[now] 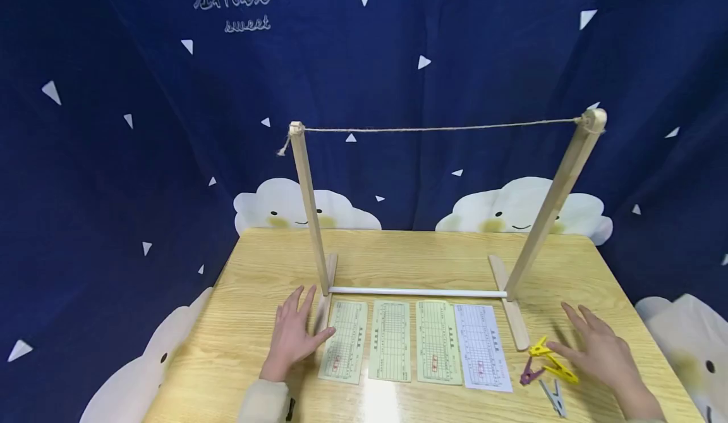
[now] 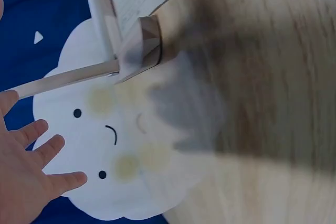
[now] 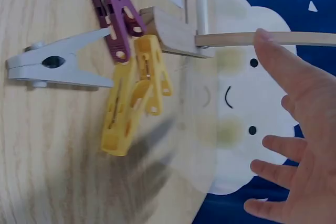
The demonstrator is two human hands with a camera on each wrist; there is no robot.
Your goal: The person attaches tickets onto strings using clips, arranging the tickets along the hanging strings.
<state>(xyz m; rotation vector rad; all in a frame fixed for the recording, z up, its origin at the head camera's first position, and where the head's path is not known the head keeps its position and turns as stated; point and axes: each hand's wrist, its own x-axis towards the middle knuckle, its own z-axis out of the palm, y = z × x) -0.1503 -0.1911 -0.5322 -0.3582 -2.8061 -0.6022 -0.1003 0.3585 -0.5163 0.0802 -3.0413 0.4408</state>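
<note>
My left hand (image 1: 292, 333), fingers spread, is beside the left foot of a wooden stand, its thumb close to the leftmost pale green paper slip (image 1: 344, 341). Spread fingers show on my right hand (image 1: 604, 351) too, just right of a small group of clothespins. Two are yellow clothespins (image 3: 118, 111), one is a purple clothespin (image 3: 113, 11) and one a grey clothespin (image 3: 58, 62). Neither hand holds anything. Two more green slips (image 1: 389, 341) and a white slip (image 1: 483, 347) lie in a row to the right of the first, all printed with grids.
Two wooden posts (image 1: 309, 208) rise from the stand's feet, with a string (image 1: 438, 129) tied between their tops. A white rod (image 1: 418, 293) joins them low down, behind the slips. Beyond the wooden table (image 1: 409, 255) hangs a dark blue curtain (image 1: 364, 81) with clouds and triangles.
</note>
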